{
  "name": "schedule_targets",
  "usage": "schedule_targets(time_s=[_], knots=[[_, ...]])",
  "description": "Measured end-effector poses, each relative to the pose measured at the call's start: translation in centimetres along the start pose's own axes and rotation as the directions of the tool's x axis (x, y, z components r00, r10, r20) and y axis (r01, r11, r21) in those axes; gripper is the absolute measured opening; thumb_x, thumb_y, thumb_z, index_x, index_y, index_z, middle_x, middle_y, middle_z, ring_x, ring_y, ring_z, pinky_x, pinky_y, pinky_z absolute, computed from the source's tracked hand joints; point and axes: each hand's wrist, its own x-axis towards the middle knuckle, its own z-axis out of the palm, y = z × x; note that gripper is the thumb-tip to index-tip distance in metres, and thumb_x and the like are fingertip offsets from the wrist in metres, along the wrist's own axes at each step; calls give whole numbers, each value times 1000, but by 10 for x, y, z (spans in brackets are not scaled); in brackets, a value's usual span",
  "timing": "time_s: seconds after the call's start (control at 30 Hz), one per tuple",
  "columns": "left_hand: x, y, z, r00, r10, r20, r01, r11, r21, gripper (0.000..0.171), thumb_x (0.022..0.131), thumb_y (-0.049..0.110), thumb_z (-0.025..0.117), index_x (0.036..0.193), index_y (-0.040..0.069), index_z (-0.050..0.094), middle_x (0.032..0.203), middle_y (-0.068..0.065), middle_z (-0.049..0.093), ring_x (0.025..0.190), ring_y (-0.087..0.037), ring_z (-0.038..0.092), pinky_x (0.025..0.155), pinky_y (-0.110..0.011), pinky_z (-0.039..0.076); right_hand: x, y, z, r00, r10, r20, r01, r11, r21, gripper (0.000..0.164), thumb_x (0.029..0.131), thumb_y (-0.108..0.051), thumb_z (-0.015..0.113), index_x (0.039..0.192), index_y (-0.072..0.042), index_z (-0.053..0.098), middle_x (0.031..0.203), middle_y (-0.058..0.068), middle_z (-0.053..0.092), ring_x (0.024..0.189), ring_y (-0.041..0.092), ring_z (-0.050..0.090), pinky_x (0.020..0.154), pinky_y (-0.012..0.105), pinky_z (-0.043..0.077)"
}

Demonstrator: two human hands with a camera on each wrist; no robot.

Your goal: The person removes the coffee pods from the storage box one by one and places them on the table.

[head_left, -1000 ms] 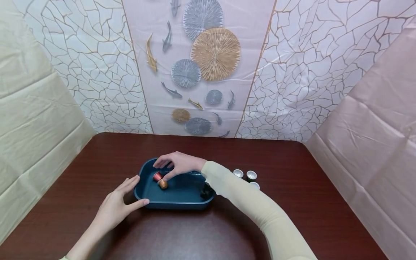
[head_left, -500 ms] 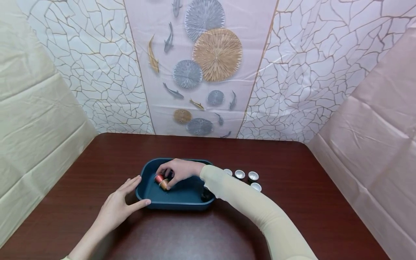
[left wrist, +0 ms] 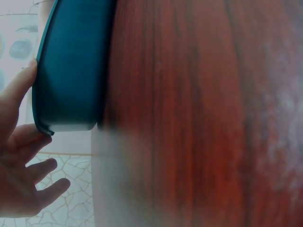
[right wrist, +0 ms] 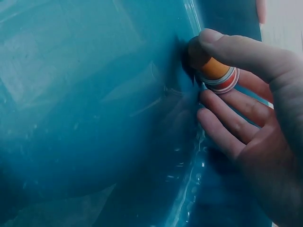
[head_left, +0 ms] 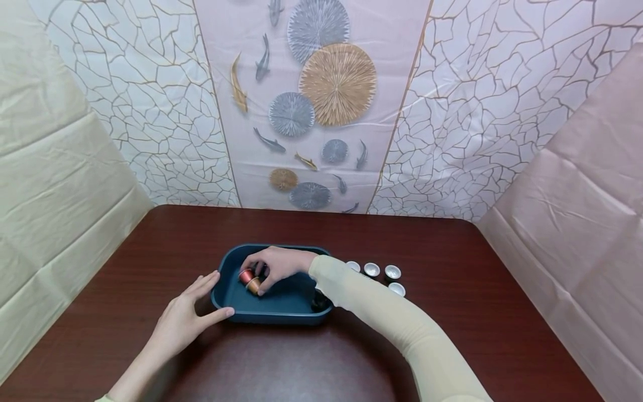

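My right hand (head_left: 282,262) reaches into the blue tray (head_left: 273,319) in the head view. Between its thumb and fingers it pinches two coffee capsules, a red one (head_left: 245,276) and an orange one (head_left: 254,286), set end to end. In the right wrist view the thumb presses on the orange capsule (right wrist: 216,70); most of the red one is hidden behind it. My left hand (head_left: 181,319) touches the tray's left end with spread, nearly straight fingers, thumb on the near rim. A dark capsule (head_left: 320,301) lies at the tray's right end, partly covered by the sleeve.
Several capsules stand on the brown table (head_left: 281,363) right of the tray, pale tops up, among them one near the back (head_left: 372,269) and one nearer (head_left: 397,289). My right sleeve (head_left: 392,318) crosses over the tray's right end. A patterned cloth (head_left: 311,167) hangs behind the table.
A second ago the right hand was spread above the capsules. It has since lowered and closed its thumb and fingers on the red and orange capsules. The left hand stays at the tray.
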Motion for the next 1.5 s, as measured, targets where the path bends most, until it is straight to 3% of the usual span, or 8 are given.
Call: schedule_targets(time_s=[0.2, 0.43, 0.73, 1.33, 1.5], knots=[[0, 0, 0, 1000, -1, 0, 1, 1000, -6, 88, 79, 58, 75, 150, 16, 44, 156, -10, 44, 146, -41, 35, 100, -70, 41, 0, -1, 0, 1000, 5, -17, -4, 999, 34, 54, 85, -34, 78, 134, -20, 58, 126, 2, 65, 112, 8, 63, 95, 19, 52], [0, -1, 1, 1000, 2, -5, -2, 1000, -3, 87, 79, 56, 76, 150, 15, 44, 155, -11, 44, 146, -41, 35, 100, -69, 41, -1, -2, -1, 996, -39, -76, 40, 999, 18, 42, 92, -35, 71, 128, -14, 65, 123, 1, 68, 107, 4, 65, 91, 15, 53], [0, -2, 1, 1000, -2, -2, 2, 1000, -7, 90, 79, 60, 74, 150, 14, 44, 156, -12, 43, 146, -41, 35, 100, -68, 42, 1, -5, -2, 990, -75, -116, 76, 997, 1, 23, 94, -21, 68, 115, -9, 69, 112, 2, 72, 99, 2, 67, 87, 11, 53], [0, -2, 2, 1000, 1, -5, -2, 1000, -9, 86, 80, 54, 76, 150, 15, 44, 156, -12, 44, 146, -41, 35, 100, -69, 41, 1, -7, 1, 995, -74, -68, 69, 995, -66, 28, 93, -23, 70, 120, -17, 69, 121, -1, 67, 106, 3, 63, 92, 17, 53], [-1, -2, 2, 1000, 5, -12, -5, 1000, -11, 87, 79, 57, 76, 150, 15, 44, 155, -12, 44, 145, -41, 36, 101, -68, 41, 1, -7, 1, 998, -55, -39, 52, 997, -65, 27, 93, -19, 69, 121, -19, 68, 119, -2, 67, 103, 5, 62, 87, 15, 53]])
